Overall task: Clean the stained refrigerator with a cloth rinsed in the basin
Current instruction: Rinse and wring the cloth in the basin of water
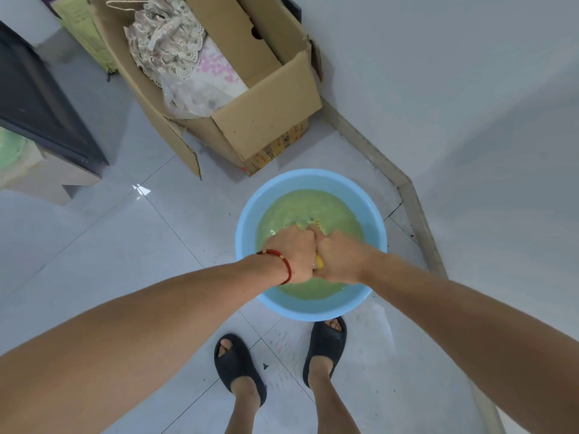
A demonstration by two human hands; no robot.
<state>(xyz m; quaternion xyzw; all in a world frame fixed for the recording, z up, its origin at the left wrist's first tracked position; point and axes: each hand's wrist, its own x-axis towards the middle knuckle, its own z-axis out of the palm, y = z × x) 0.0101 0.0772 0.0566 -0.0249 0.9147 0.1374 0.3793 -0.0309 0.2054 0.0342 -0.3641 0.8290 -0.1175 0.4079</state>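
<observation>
A light blue basin (250, 214) stands on the tiled floor, holding murky green-yellow water. Over its middle, my left hand (293, 253) and my right hand (340, 261) are pressed together, both gripping a yellow cloth (319, 262). Only a small yellow patch of the cloth shows between the hands, and a bit at the water (316, 225). A red cord bracelet sits on my left wrist. The refrigerator is not in view.
An open cardboard box (266, 120) with lace fabric and plastic bags stands behind the basin. A white wall with a skirting strip (407, 189) runs on the right. A dark cabinet (40, 104) is at the left. My feet in black slippers stand just before the basin.
</observation>
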